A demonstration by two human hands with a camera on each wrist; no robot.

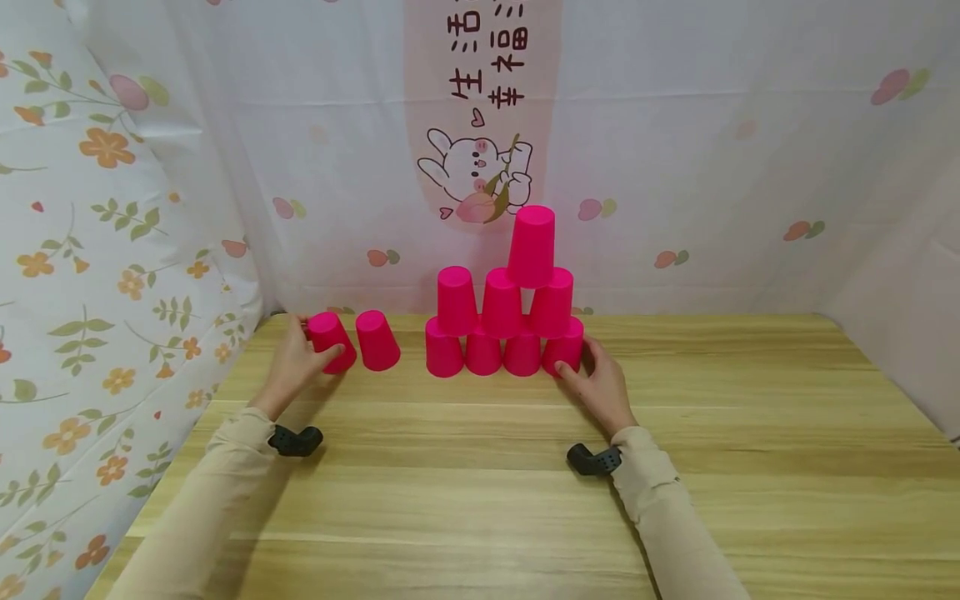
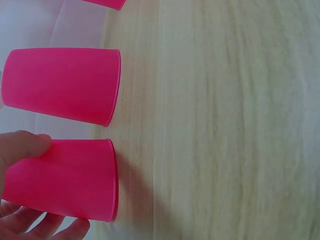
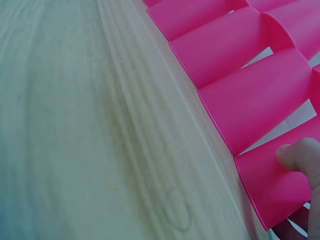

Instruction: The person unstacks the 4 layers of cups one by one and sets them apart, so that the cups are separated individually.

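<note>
A stack (image 1: 502,304) of cups stands on the bench (image 1: 465,483). Left of the stack, the left hand (image 1: 294,361) grips the outer cup (image 1: 328,335), just beside the inner cup (image 1: 378,342); at the stack's right end, the right hand (image 1: 602,386) clasps the bottom cup (image 1: 564,343).

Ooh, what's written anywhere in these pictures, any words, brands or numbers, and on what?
"生活…" on the backdrop cloth, printed sideways.
"幸福…" beside it on the same cloth.
Both lines run off the head view's top edge; the rest can't be read.
No writing, brand or number shows on the pink cups.
</note>
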